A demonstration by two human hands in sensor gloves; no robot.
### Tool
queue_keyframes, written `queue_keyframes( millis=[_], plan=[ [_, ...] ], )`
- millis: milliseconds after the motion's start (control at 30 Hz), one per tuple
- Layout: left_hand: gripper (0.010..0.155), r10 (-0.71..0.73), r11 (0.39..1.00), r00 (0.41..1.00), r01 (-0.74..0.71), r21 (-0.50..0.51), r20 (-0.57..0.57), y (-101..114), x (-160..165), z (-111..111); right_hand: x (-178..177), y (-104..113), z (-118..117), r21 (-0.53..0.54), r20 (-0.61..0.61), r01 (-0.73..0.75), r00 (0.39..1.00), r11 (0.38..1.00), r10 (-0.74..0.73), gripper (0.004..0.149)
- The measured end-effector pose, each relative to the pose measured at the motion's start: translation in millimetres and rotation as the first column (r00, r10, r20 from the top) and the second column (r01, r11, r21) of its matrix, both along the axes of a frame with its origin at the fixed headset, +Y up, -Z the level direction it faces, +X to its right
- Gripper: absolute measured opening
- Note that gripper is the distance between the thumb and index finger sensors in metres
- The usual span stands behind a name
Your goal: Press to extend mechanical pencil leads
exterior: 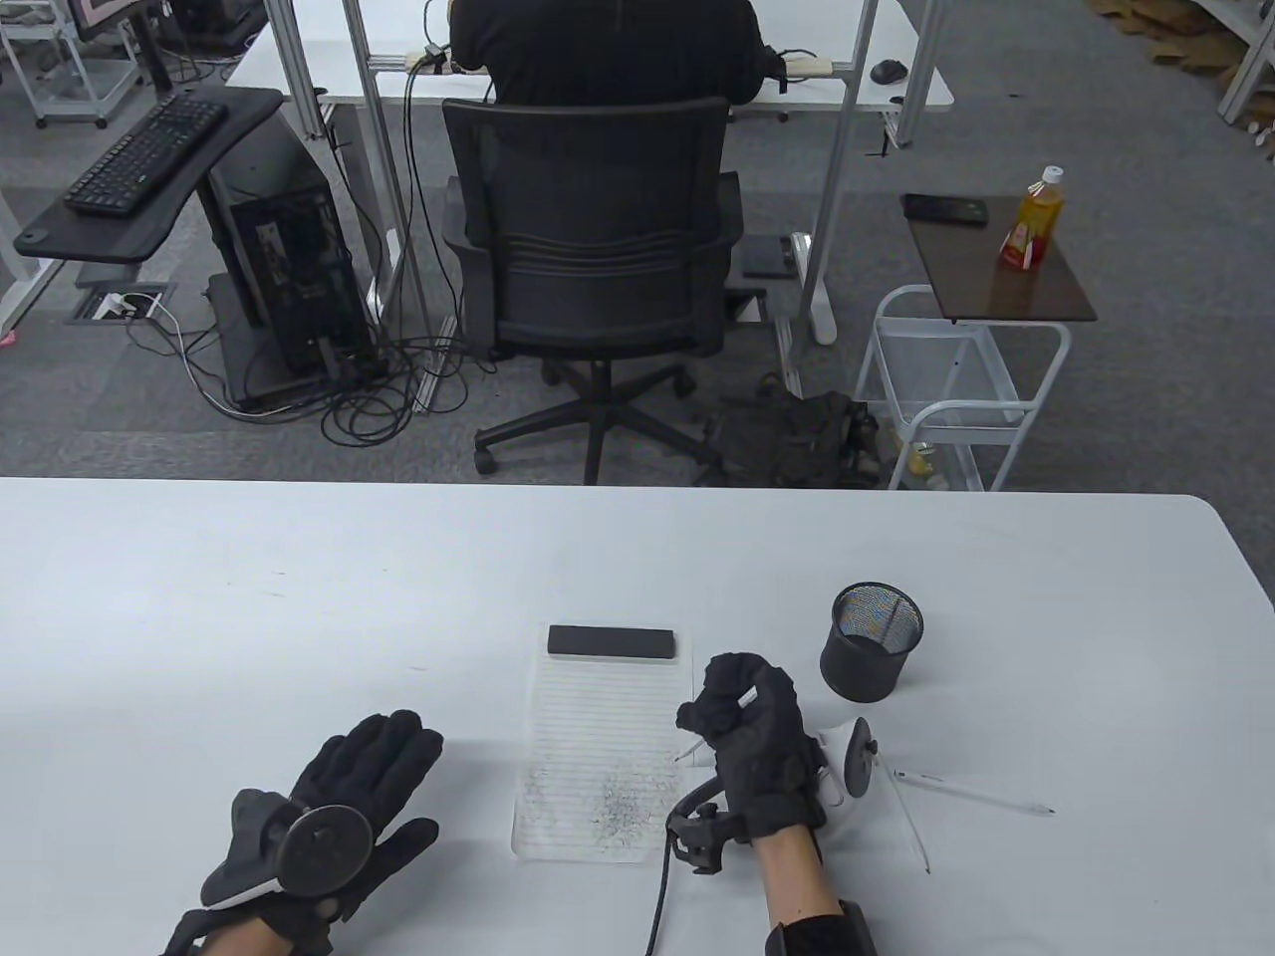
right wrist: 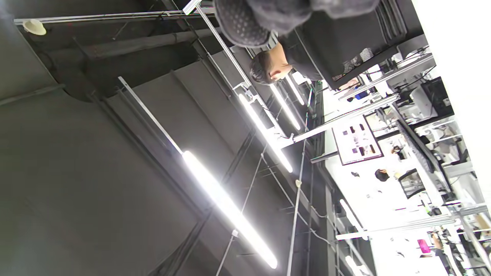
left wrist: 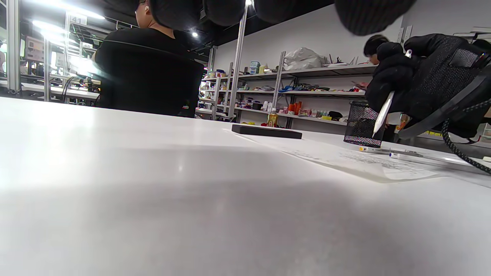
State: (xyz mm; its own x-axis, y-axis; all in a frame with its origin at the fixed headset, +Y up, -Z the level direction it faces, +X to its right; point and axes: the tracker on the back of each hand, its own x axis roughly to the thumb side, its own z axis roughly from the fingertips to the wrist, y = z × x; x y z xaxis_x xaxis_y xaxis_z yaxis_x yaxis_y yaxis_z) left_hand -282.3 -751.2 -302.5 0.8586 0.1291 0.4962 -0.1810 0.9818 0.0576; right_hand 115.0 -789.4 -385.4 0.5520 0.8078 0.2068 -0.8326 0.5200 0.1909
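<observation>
My right hand point(exterior: 742, 722) grips a white mechanical pencil point(exterior: 742, 701) in a closed fist, tip pointing down-left just above the lined paper sheet point(exterior: 598, 742), thumb at its top end. The left wrist view shows the same pencil point(left wrist: 383, 113) held tilted in the right hand point(left wrist: 425, 82), tip a little above the paper point(left wrist: 364, 161). Two more white pencils point(exterior: 971, 794) lie on the table to the right of that hand. My left hand point(exterior: 334, 812) lies flat on the table, fingers spread, holding nothing. The right wrist view shows only ceiling and a fingertip point(right wrist: 245, 23).
A black mesh pen cup point(exterior: 872, 642) stands right of the paper. A black flat block point(exterior: 611, 642) lies across the paper's top edge. The paper bears dark scribbles near its lower part. The table's far edge point(exterior: 598, 485) runs behind, with an office chair beyond.
</observation>
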Motion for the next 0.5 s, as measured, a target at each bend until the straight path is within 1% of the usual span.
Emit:
queue_keyframes(
  millis=[67, 167, 500],
  plan=[
    [0.08, -0.002, 1.0, 1.0, 0.002, -0.004, -0.001, -0.6, 0.1, -0.2, -0.1, -1.3, 0.3, 0.003, 0.017, -0.044, 0.999, 0.999, 0.044, 0.057],
    [0.08, -0.002, 1.0, 1.0, 0.002, -0.005, 0.0, -0.6, 0.6, 0.0, -0.1, -2.8, 0.5, -0.008, 0.032, -0.053, 0.998, 0.999, 0.053, 0.053],
    [0.08, -0.002, 1.0, 1.0, 0.002, -0.005, 0.0, -0.6, 1.4, 0.2, 1.1, -5.4, 1.1, -0.015, 0.05, -0.097, 0.994, 0.995, 0.097, 0.053]
  ],
)
